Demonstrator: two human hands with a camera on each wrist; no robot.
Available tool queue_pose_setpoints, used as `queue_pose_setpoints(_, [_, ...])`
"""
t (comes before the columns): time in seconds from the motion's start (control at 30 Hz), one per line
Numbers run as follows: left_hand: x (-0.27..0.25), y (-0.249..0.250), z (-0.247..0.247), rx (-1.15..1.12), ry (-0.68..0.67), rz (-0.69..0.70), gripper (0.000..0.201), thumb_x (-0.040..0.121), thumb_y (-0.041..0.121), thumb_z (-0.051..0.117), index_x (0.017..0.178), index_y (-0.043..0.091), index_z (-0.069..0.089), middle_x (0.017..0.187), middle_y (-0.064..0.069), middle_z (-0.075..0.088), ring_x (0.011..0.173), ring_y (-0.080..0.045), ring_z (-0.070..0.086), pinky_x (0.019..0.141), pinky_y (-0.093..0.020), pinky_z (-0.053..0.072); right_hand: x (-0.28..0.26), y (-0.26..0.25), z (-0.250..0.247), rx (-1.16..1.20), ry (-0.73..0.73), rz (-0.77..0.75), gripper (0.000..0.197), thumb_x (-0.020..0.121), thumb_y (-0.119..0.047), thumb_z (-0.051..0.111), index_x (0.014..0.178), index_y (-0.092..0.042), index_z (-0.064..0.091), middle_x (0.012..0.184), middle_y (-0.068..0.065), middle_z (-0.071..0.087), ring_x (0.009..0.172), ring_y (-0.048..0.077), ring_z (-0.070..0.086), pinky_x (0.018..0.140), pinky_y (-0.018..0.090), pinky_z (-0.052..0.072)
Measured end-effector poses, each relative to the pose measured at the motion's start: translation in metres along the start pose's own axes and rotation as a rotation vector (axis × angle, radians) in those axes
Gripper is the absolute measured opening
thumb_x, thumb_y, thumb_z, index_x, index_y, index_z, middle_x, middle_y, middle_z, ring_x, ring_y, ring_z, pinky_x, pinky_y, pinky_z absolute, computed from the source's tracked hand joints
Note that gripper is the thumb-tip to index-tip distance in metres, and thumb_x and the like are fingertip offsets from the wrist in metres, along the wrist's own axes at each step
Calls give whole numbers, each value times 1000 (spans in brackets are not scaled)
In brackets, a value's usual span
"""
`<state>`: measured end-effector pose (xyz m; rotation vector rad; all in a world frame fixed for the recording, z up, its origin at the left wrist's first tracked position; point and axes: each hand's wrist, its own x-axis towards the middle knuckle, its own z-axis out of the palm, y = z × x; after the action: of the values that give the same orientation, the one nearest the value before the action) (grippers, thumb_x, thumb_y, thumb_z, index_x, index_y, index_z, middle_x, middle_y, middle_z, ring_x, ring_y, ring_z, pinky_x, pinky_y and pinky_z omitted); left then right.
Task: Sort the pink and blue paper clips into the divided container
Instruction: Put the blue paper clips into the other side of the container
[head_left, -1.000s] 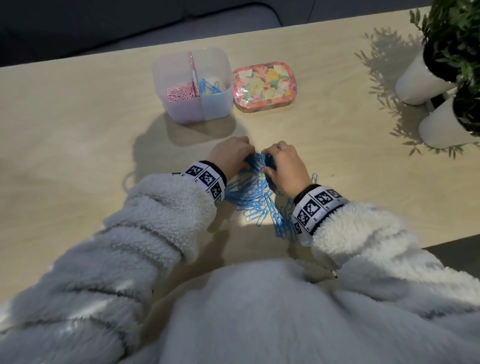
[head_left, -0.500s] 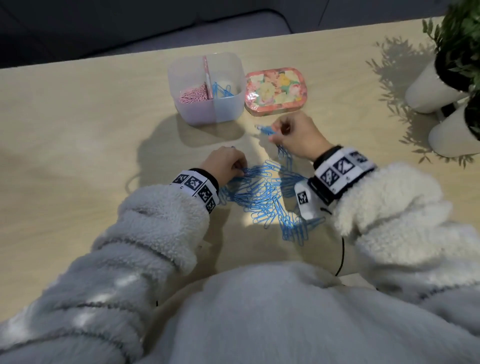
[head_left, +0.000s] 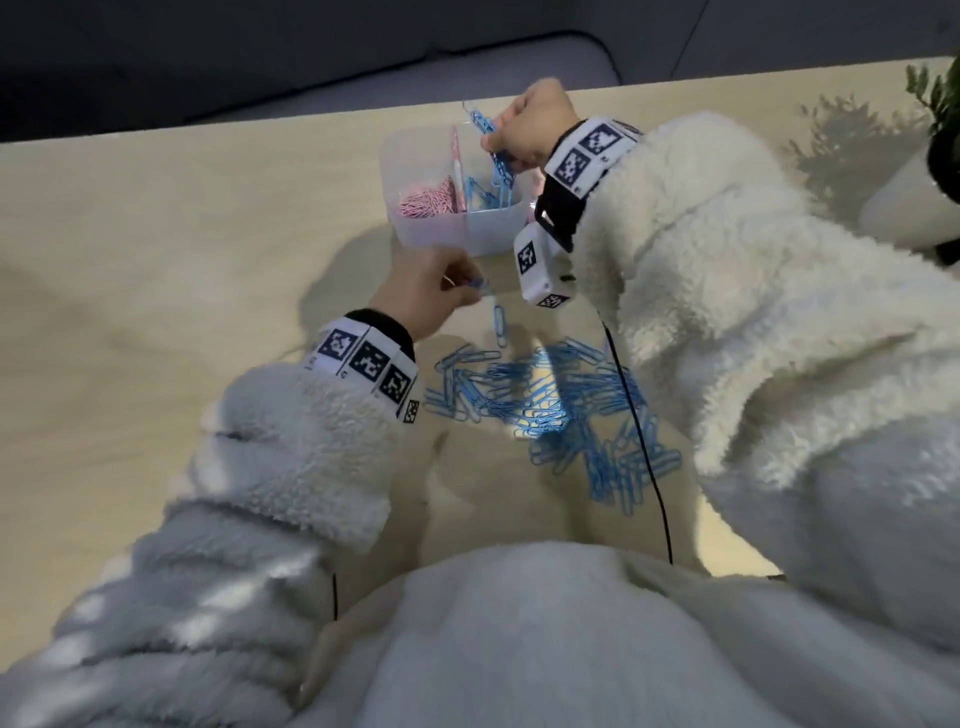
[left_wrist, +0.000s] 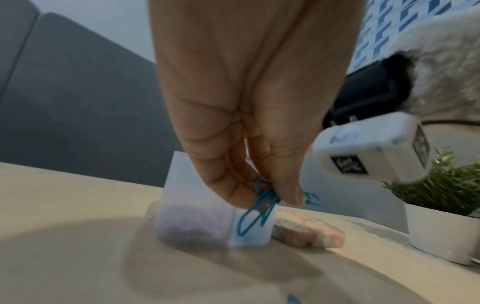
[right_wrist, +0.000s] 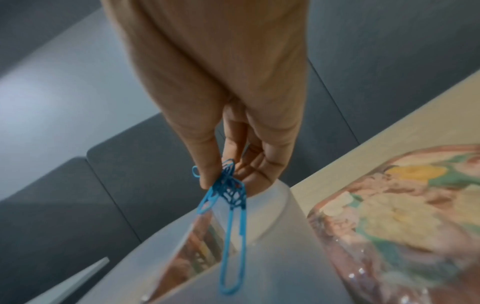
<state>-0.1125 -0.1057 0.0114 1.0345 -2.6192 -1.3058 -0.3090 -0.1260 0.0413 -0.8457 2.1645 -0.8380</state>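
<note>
A translucent divided container (head_left: 441, 236) stands at the table's far side, with pink clips (head_left: 426, 200) in its left compartment and blue clips (head_left: 485, 193) in its right. My right hand (head_left: 498, 140) hovers over the right compartment and pinches a bunch of blue clips (right_wrist: 228, 189); one long clip (right_wrist: 233, 257) dangles into the container (right_wrist: 285, 226). My left hand (head_left: 467, 283) is just in front of the container (left_wrist: 192, 226) and pinches a few blue clips (left_wrist: 262, 203). A pile of blue clips (head_left: 550, 405) lies on the table near me.
A floral tin (right_wrist: 402, 216) sits right of the container, hidden by my right sleeve in the head view. Potted plants in white pots (left_wrist: 441, 226) stand at the table's far right. A dark sofa lies beyond the far edge. A black cable (head_left: 644, 441) crosses the pile.
My right hand has risen from the pile and moved forward over the container with blue clips. My left hand has lifted off the pile toward the container, pinching clips.
</note>
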Motion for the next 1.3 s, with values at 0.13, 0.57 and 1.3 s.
queue_pose_setpoints(0.13, [23, 18, -27, 114, 106, 48, 16, 81, 9, 66, 96, 2, 66, 88, -6, 60, 73, -15, 54, 68, -16, 43, 3, -2, 8, -167, 45, 3, 37, 77, -18, 72, 107, 1, 62, 107, 16, 68, 98, 26, 67, 86, 37, 56])
queue_pose_setpoints(0.57, [108, 62, -24, 187, 159, -182, 21, 72, 24, 77, 79, 17, 58, 95, -5, 62, 101, -24, 62, 83, -29, 48, -83, 75, -42, 148, 145, -128, 18, 77, -14, 55, 70, -1, 65, 78, 21, 66, 74, 19, 57, 76, 39, 49])
queue_pose_setpoints(1.3, [-103, -85, 30, 73, 130, -268, 18, 77, 0, 62, 88, 13, 67, 96, -17, 67, 73, -18, 58, 75, -26, 46, -232, 205, 2, -478, -109, -58, 96, 62, -36, 81, 139, -10, 32, 128, 15, 38, 113, 36, 51, 95, 40, 43])
